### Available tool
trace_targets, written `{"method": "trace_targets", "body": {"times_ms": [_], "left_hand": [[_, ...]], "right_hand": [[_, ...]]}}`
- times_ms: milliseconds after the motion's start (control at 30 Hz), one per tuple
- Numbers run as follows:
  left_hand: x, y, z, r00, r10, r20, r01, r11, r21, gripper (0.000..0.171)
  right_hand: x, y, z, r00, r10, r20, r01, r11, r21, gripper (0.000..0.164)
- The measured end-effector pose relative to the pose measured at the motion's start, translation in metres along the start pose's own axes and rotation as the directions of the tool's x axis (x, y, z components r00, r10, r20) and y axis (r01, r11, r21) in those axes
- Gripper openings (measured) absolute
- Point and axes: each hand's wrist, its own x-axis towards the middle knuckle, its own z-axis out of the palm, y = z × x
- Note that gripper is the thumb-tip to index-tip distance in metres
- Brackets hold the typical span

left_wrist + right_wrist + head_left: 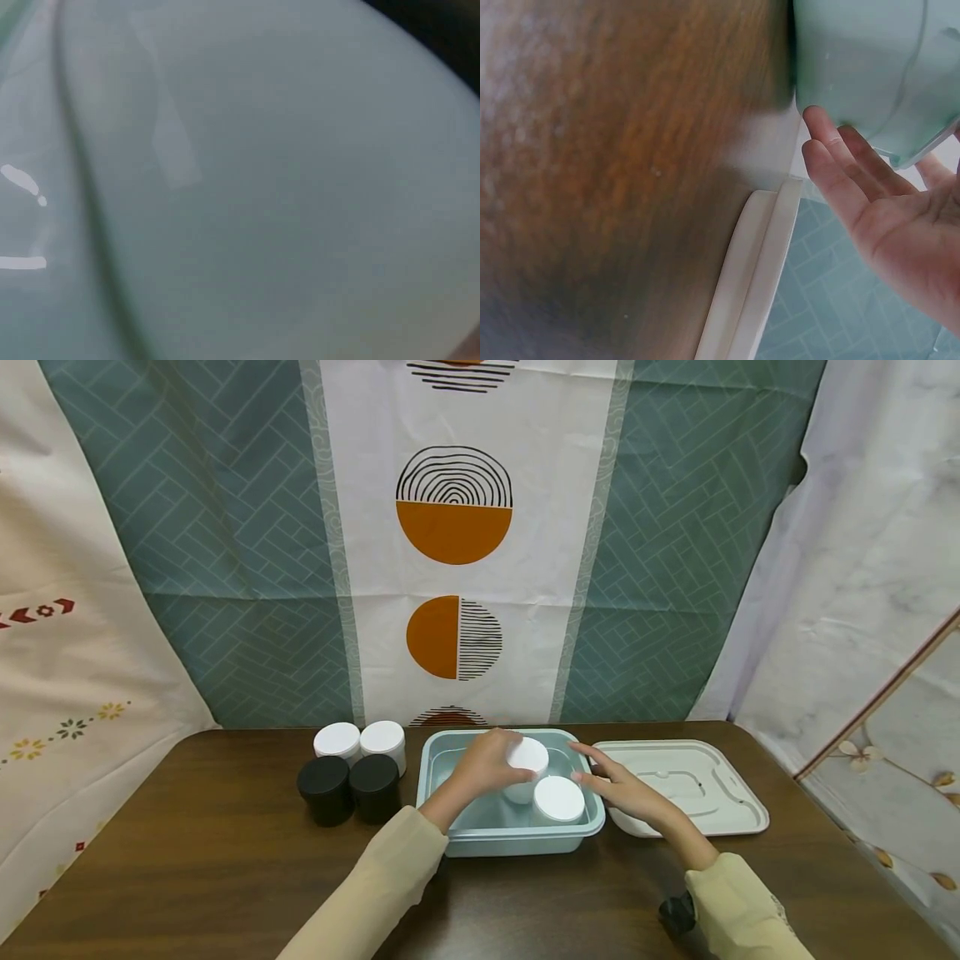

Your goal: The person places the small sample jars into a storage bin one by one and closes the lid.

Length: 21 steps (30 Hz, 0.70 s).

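A pale blue plastic bin stands on the table with two white jars in it. My left hand reaches in over the bin's left part and grips the far white jar by its sides, thumb toward me. The nearer white jar sits upright by the bin's front right corner. At the bin's right side is my right hand, its fingers spread and its thumb over the rim near that jar. In the right wrist view, the right fingers lie along the bin's outer wall. Only blurred bin wall fills the left wrist view.
Left of the bin, two black jars stand in front of two white jars. A white lid lies flat on the wooden table to the right, close beside the bin. A patterned curtain hangs behind the table.
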Motion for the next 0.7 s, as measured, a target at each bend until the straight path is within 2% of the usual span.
{"method": "trace_targets", "body": {"times_ms": [200, 367, 567, 700], "left_hand": [[0.0012, -0.0027, 0.0035, 0.998, -0.029, 0.058, 0.027, 0.999, 0.039, 0.06], [0.002, -0.0068, 0.0034, 0.994, -0.037, 0.102, 0.039, 0.999, -0.01, 0.06], [0.0027, -0.0095, 0.0038, 0.994, -0.054, 0.092, 0.058, 0.997, -0.047, 0.034], [0.0006, -0.0066, 0.0039, 0.99, -0.12, 0.077, 0.125, 0.99, -0.063, 0.04]], "right_hand": [[0.0, -0.0006, 0.0, 1.0, -0.02, 0.005, 0.02, 1.0, 0.011, 0.061], [0.0003, -0.0005, 0.0, 1.0, -0.015, 0.005, 0.015, 1.0, 0.012, 0.062], [0.0001, 0.0006, 0.001, 1.0, -0.018, -0.008, 0.018, 1.0, 0.016, 0.061], [-0.0001, 0.0008, 0.0007, 1.0, -0.031, -0.001, 0.031, 0.999, 0.017, 0.06]]}}
